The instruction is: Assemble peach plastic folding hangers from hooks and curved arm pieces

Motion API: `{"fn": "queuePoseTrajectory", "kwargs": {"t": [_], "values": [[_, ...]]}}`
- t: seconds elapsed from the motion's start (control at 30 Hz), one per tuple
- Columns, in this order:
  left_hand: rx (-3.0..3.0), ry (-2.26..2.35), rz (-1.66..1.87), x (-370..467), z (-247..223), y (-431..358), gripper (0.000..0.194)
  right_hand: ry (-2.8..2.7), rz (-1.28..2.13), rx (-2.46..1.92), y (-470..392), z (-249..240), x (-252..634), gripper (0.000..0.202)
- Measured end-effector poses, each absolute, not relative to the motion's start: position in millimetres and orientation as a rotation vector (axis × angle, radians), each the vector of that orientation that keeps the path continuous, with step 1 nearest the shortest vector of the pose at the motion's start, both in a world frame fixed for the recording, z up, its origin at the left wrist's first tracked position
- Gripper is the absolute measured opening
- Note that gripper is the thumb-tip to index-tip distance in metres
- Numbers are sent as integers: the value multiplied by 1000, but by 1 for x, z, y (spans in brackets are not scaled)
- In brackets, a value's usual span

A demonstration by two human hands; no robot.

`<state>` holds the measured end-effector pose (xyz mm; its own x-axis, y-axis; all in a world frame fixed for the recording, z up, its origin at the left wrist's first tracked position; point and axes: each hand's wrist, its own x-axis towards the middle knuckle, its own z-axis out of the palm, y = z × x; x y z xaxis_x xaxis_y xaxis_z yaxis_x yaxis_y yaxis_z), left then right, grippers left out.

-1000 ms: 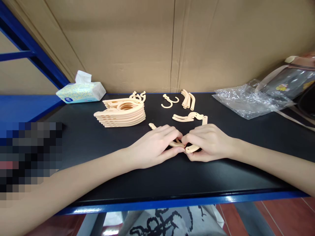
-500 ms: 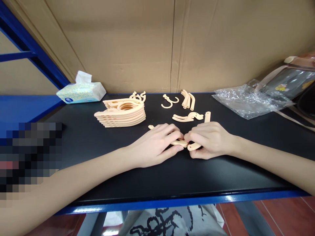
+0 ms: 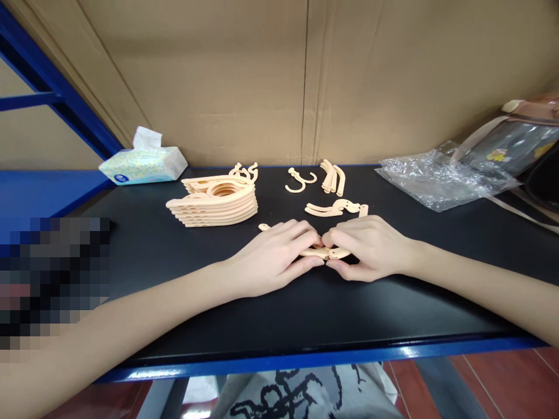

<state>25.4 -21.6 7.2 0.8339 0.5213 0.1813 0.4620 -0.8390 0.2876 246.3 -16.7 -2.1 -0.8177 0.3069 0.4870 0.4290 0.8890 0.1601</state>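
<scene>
My left hand (image 3: pixel 282 256) is closed on a cream plastic hanger piece (image 3: pixel 315 252), low over the black table; its far end (image 3: pixel 264 227) sticks out behind the knuckles. Facing it, my right hand (image 3: pixel 371 249) pinches a curved hanger arm (image 3: pixel 339 253), whose other end (image 3: pixel 363 210) shows beyond the fingers. The near ends of both pieces meet between my fingertips; whether they are joined I cannot tell. Just behind my hands lie more loose curved pieces (image 3: pixel 325 210).
To the left stands a stack of cream hangers (image 3: pixel 213 212), with hooks (image 3: pixel 244 171) behind. Further back are loose hooks (image 3: pixel 297 184) and several curved arms (image 3: pixel 332 178). A tissue pack (image 3: pixel 144 164) sits back left; a clear plastic bag (image 3: pixel 445 180) and a transparent bag (image 3: pixel 515 139) lie at right.
My right hand has shifted slightly left and turned its hanger arm, closing the small gap to the piece in my left hand. The left hand has barely moved.
</scene>
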Motion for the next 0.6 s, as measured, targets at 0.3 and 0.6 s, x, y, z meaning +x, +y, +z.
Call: {"fn": "queuePoseTrajectory", "kwargs": {"t": [0.3,0.6], "values": [[2755,758,373,26,8,-22,22,-2445,-510,-505,-19,-2,247,18],[2692,736,435,25,7,-22,21,-2468,-519,-623,-15,-2,247,16]]}}
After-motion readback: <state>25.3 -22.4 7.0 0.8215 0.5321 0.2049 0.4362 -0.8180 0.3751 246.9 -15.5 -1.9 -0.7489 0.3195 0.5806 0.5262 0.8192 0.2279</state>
